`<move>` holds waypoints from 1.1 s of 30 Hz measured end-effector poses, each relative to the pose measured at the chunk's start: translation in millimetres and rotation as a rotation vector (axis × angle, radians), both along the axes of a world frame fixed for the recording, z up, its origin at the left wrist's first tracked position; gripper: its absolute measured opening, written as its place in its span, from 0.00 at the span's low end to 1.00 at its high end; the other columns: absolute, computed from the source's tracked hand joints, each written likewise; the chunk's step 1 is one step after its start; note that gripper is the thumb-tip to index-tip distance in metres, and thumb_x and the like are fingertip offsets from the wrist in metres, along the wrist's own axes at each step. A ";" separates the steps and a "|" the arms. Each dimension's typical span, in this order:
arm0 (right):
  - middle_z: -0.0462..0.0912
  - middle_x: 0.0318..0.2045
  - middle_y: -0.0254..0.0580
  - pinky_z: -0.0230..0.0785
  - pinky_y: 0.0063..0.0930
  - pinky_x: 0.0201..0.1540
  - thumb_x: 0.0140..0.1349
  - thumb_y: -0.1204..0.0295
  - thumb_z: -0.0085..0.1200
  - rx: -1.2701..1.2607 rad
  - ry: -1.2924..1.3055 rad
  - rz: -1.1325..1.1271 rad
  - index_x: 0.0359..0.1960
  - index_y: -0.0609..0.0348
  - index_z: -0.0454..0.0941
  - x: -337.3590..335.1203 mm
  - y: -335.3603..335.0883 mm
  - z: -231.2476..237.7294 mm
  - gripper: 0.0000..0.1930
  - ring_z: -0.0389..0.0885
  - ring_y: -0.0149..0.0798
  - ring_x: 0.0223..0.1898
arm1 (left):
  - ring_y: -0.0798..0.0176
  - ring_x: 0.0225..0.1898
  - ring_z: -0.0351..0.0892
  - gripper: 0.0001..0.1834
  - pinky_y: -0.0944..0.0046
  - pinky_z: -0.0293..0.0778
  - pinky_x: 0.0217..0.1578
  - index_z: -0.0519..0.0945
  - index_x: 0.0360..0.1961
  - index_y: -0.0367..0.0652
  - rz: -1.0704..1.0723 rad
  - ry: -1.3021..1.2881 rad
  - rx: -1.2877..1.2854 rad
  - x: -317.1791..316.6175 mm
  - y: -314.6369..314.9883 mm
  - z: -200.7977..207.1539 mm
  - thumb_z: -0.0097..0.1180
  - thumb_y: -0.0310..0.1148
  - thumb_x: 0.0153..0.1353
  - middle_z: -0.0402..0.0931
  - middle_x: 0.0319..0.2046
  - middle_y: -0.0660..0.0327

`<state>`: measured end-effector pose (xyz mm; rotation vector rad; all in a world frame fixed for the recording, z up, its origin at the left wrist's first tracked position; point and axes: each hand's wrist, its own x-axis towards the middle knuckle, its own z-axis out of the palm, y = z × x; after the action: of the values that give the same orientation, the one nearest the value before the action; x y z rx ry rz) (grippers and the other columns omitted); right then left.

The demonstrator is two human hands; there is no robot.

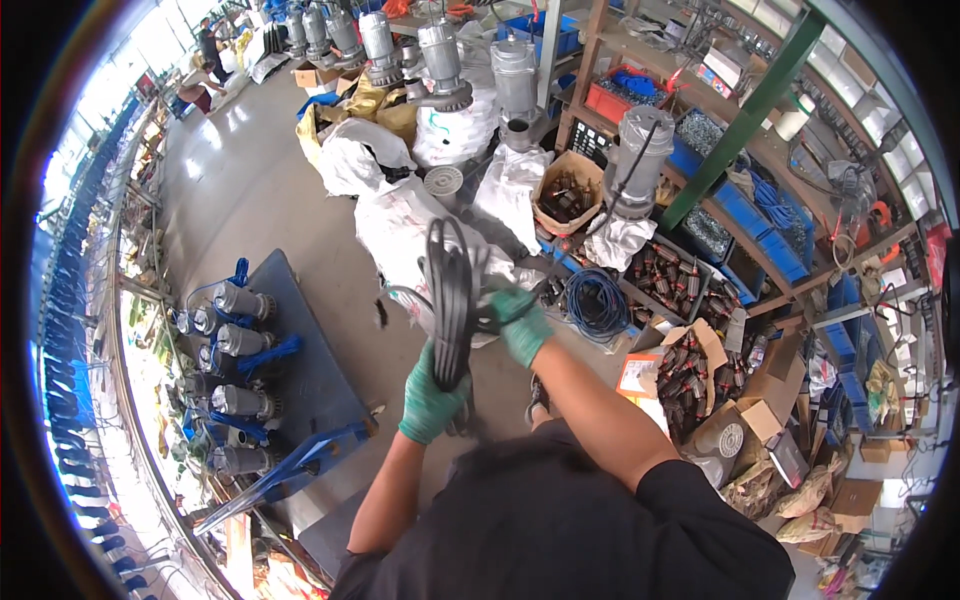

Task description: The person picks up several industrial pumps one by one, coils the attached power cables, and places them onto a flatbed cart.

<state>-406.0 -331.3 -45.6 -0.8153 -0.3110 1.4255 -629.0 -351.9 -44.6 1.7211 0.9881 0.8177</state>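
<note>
A coil of thick black cable (pixel 452 300) is held up in front of my body, its loops bunched upright. My left hand (pixel 433 395), in a green knit glove, is wrapped round the lower part of the bundle. Beside it, my right hand (pixel 518 325) wears the same kind of glove and is closed on a stretch of the black cable at the coil's right side; it is slightly blurred, and its fingertips are partly hidden. One cable end sticks out to the left of the coil.
At left, a dark flat cart (pixel 300 330) with a blue handle carries several grey motors (pixel 240 340). White sacks (pixel 400 235) lie ahead, below tall grey pumps (pixel 440 60). Blue bins on a rack (pixel 770 225), boxes of dark parts (pixel 690 380) and a blue cable coil (pixel 597 303) stand right.
</note>
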 end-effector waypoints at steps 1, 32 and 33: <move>0.85 0.42 0.47 0.81 0.50 0.44 0.66 0.69 0.55 -0.040 0.011 -0.102 0.48 0.59 0.78 16.0 0.1 4.1 0.12 0.86 0.50 0.41 | 0.52 0.42 0.84 0.39 0.54 0.79 0.45 0.72 0.67 0.38 0.002 0.051 0.112 -4.4 -3.9 5.9 0.70 0.27 0.52 0.83 0.42 0.51; 0.87 0.48 0.48 0.78 0.37 0.50 0.72 0.52 0.54 -0.320 -0.702 0.096 0.60 0.60 0.79 74.6 -187.8 7.5 0.26 0.87 0.42 0.47 | 0.46 0.34 0.84 0.26 0.47 0.79 0.38 0.79 0.62 0.61 -0.728 0.624 0.866 -40.0 13.4 72.7 0.55 0.31 0.61 0.81 0.36 0.55; 0.88 0.48 0.47 0.78 0.37 0.52 0.72 0.51 0.54 -0.331 -0.940 0.122 0.62 0.62 0.78 74.7 -197.9 47.4 0.28 0.87 0.42 0.48 | 0.45 0.34 0.84 0.26 0.47 0.79 0.37 0.80 0.62 0.61 -0.786 0.604 0.894 -21.6 16.9 75.6 0.55 0.31 0.61 0.81 0.36 0.55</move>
<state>-331.3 -529.2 1.9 -1.7466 -0.8578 1.1287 -650.6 -335.1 30.9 2.9484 0.1659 0.1760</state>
